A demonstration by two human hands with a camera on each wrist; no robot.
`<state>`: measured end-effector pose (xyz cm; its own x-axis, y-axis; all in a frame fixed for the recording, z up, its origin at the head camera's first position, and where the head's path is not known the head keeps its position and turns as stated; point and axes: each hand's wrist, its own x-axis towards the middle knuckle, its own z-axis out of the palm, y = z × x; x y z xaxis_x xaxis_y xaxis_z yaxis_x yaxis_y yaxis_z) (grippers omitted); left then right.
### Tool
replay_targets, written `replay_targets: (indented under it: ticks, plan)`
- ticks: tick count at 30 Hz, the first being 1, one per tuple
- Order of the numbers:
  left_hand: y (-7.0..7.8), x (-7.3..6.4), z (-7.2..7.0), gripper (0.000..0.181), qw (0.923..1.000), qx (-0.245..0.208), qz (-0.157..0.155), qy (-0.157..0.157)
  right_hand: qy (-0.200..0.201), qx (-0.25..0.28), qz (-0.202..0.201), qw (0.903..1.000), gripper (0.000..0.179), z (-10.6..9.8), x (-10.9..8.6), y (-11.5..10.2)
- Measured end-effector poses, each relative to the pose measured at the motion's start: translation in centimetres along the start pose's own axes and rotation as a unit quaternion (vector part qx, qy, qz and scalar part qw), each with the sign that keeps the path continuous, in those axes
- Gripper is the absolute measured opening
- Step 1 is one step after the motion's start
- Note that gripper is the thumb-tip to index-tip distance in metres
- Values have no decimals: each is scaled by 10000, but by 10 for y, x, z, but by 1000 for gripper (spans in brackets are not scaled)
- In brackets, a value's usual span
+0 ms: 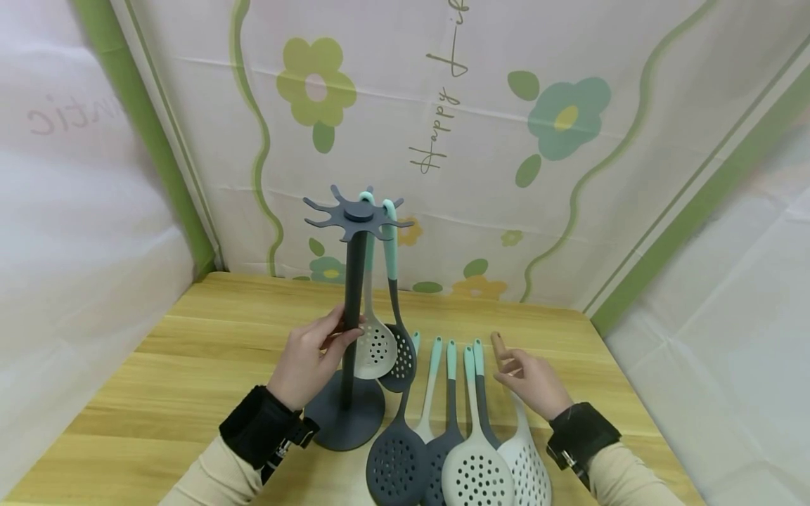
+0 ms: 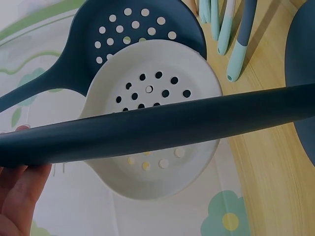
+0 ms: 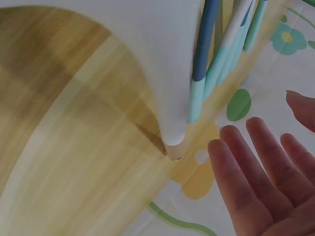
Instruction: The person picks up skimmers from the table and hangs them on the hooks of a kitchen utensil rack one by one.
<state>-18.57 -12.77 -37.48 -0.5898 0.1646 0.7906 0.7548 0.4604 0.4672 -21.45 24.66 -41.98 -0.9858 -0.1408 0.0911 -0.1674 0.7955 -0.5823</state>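
Observation:
A dark utensil stand (image 1: 358, 281) with a round base and a hooked top stands upright on the table, its post pinched by my left hand (image 1: 311, 362). From its hooks hang two mint-handled utensils: a white skimmer (image 1: 373, 351) and a dark skimmer (image 1: 400, 362) behind it. Right of the stand lie several more utensils, among them a dark skimmer (image 1: 397, 460) and a white skimmer (image 1: 477, 471). My right hand (image 1: 534, 383) is beside the tan-tipped handle (image 3: 174, 147) of a white perforated utensil (image 1: 526, 464); in the right wrist view its loosely extended fingers are apart from that handle.
The wooden table (image 1: 158, 393) meets a flower-printed cloth wall (image 1: 392, 126) at the back. More cloth walls rise at the left and right. The lying utensils overlap, with mint handles (image 1: 451, 362) pointing to the back.

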Motion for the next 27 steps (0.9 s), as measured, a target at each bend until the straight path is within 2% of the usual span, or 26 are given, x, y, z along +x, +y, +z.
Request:
replay_targets:
  ticks: [10, 20, 27]
  plan:
    - [0, 0, 0, 35, 10000, -24, -32, -14, -106, 47, 67, 9999, 45, 1, -2, 9]
    - [0, 0, 1, 36, 10000, -28, -10, 25, -183, -136, 123, 9997, 43, 1, -2, 17]
    - [-1, -1, 1, 35, 10000, -26, -20, 42, -250, -250, 349, 9988, 44, 1, -4, 19]
